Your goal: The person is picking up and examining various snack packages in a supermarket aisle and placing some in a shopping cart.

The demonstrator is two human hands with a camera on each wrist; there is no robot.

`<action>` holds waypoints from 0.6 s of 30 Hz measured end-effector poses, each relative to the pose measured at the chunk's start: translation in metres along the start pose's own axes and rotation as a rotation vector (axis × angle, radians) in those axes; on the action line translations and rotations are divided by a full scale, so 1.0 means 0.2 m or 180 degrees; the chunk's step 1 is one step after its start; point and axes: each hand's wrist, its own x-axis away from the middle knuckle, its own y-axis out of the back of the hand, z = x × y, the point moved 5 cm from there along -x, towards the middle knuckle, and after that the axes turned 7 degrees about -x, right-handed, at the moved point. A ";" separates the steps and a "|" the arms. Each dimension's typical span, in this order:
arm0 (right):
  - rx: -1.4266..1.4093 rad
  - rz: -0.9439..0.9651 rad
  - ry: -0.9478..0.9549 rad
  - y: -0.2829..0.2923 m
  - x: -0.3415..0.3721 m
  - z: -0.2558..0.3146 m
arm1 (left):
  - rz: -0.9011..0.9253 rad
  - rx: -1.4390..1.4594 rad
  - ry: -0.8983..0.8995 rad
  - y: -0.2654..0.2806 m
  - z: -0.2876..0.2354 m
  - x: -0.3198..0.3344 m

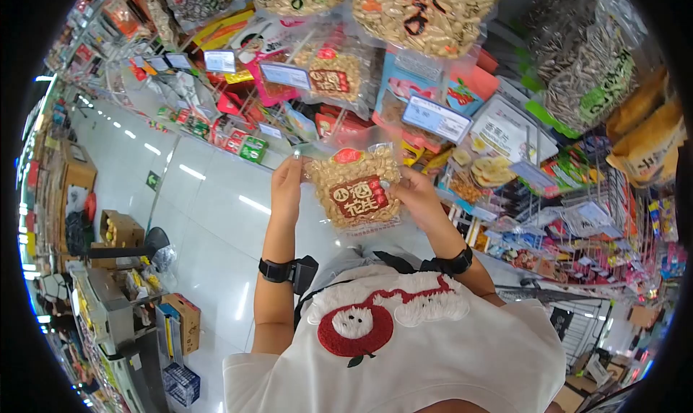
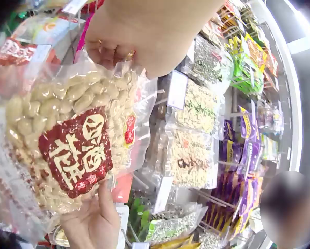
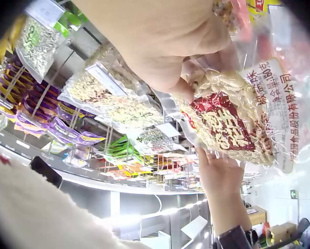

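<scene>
A clear plastic bag of peanuts [image 1: 355, 185] with a dark red label and a small red emblem is held up in front of the shirt, its printed face towards the head camera. My left hand [image 1: 287, 189] grips its left edge. On the opposite edge my right hand [image 1: 419, 195] pinches the bag, thumb over the front. In the left wrist view the peanut bag [image 2: 72, 135] spans the space between the left hand [image 2: 139, 36] and the right hand [image 2: 92, 220]. The right wrist view shows small print on the bag's clear lower end.
A shelf rack ahead carries hanging snack bags, including a similar peanut bag [image 1: 332, 74], large nut bags [image 1: 426, 16] and sunflower seed bags [image 1: 585, 74]. Price tags [image 1: 437, 119] jut out on hooks. Cardboard boxes [image 1: 189, 323] stand left, across the tiled aisle [image 1: 209, 196]. A wire cart [image 1: 577, 326] is at right.
</scene>
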 end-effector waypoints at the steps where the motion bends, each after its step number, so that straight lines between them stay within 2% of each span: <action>1: 0.0033 0.0007 -0.0031 0.00 -0.05 -0.04 | -0.0099 0.0120 0.0089 0.01 0.02 -0.03; 2: 0.0181 -0.0018 0.0071 -0.01 -0.09 -0.06 | -0.0245 0.0247 0.0239 0.03 0.04 -0.04; 5: 0.0306 -0.0063 0.0289 -0.06 -0.17 -0.04 | -0.0469 0.0428 -0.0015 0.07 0.01 -0.12; 8: -0.0130 -0.0089 0.0339 -0.13 -0.24 0.05 | -0.0202 0.0480 -0.0215 0.06 -0.07 -0.24; 11: -0.0164 -0.0284 0.0489 -0.14 -0.35 0.04 | 0.0136 0.0664 -0.0225 0.07 -0.10 -0.39; 14: 0.0565 -0.0619 0.0670 -0.14 -0.44 0.01 | 0.0362 0.0497 -0.0454 0.10 -0.09 -0.55; 18: 0.0054 -0.1089 0.1086 -0.29 -0.52 0.04 | 0.0772 0.0522 -0.0474 0.17 -0.09 -0.73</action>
